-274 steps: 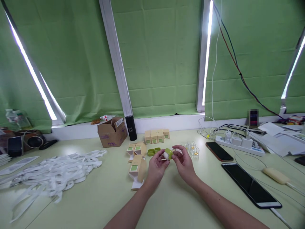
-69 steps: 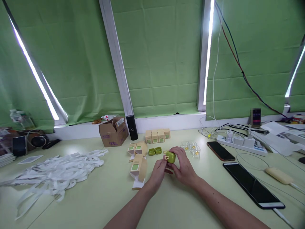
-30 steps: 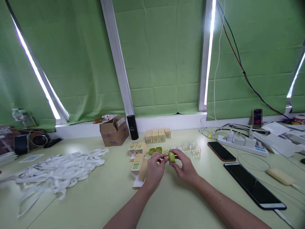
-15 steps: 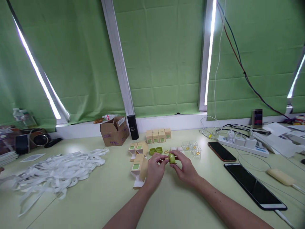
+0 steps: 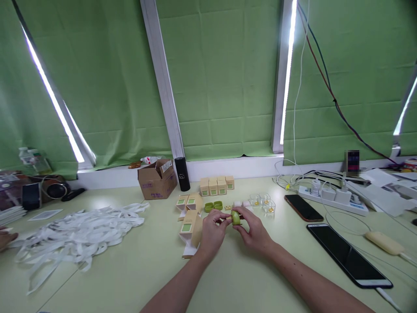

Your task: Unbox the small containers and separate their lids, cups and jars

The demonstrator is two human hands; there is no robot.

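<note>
A small glossy green case (image 5: 236,218) is held up over the table between both hands. My right hand (image 5: 254,228) pinches it between thumb and fingers. My left hand (image 5: 213,228) is closed on a small thin piece at the case's left side, too small to make out. Just behind are two open green trays (image 5: 213,206), small gold pieces (image 5: 228,208), pale pink-white blocks (image 5: 241,204) and clear cups (image 5: 269,206) with yellow bits inside. Beside my left hand lies an open kraft box (image 5: 190,230) with a green window.
Small kraft boxes (image 5: 213,186) line up near a black cylinder (image 5: 181,174) and a cardboard carton (image 5: 157,180). White ribbon (image 5: 84,232) spreads over the left. Two phones (image 5: 348,254) and a power strip (image 5: 332,200) lie right. Another person's hand (image 5: 5,239) is at the left edge.
The other person's hand has come further into view at the left edge, by the ribbon. My hands and the green case have hardly moved.
</note>
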